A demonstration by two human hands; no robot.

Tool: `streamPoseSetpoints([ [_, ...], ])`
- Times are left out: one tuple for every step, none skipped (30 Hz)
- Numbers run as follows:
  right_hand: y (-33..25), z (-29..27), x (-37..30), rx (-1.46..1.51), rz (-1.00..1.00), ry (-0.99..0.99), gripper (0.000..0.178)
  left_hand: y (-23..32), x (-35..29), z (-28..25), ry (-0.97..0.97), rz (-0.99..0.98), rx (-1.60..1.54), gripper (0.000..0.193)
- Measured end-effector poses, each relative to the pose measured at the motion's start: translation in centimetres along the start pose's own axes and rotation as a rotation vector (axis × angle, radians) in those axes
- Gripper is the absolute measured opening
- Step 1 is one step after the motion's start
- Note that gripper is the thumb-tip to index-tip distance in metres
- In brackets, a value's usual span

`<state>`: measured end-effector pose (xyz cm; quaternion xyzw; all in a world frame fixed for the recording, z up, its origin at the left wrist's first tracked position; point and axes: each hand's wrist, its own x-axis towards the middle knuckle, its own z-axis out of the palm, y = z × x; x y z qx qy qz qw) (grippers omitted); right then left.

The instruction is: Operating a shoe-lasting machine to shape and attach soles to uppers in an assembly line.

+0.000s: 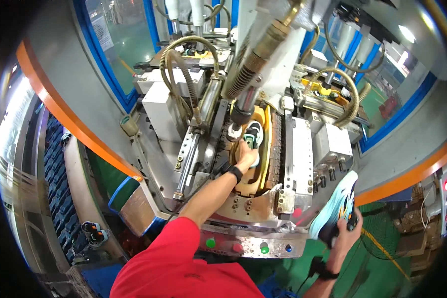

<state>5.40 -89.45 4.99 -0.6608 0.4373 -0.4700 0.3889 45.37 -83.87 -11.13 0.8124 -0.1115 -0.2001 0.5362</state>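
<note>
My left hand [247, 154] reaches into the middle of a shoe-pressing machine and is closed on a shoe [254, 130]. That shoe is black, white and pale green and lies in a yellow-lined bed [267, 149], below a metal ram [245, 105]. Its near part is partly covered by my hand. Off to the right, outside the bed, my right hand [347, 229] is closed on a second shoe [338, 201]. This one is tilted up, with a pale turquoise sole side and a dark part near my fingers.
Green, red and blue buttons line the front panel [253, 243]. White blocks and metal cylinders flank the bed, with hoses above. An orange-edged guard [74, 119] curves around the machine. At left, another shoe [94, 233] lies beside a conveyor [59, 174].
</note>
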Motion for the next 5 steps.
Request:
streamPoseSetpoints([
  [-0.1, 1.4, 1.3, -0.026, -0.075, -0.045, 0.054, -1.2, -0.6, -2.0, -0.006, 0.037, -0.134, 0.059],
  [-1.7, 4.2, 3.2, -0.022, -0.034, -0.13, 0.052, -1.9, -1.1, -4.2, -0.108, -0.131, -0.456, 0.051],
  [-3.5, 7.2, 5.4, -0.02, 0.007, -0.218, 0.05, -2.1, -2.3, -6.5, -0.21, -0.3, -0.78, 0.043],
  [-2.9, 9.7, 7.9, -0.096, -0.024, -0.296, 0.047, 1.0, -6.1, -9.5, -0.216, -0.425, -0.851, 0.035],
  [-3.7, 10.6, 7.1, -0.093, -0.026, -0.302, 0.047, 0.2, -8.5, -11.6, -0.275, -0.317, -0.963, 0.042],
])
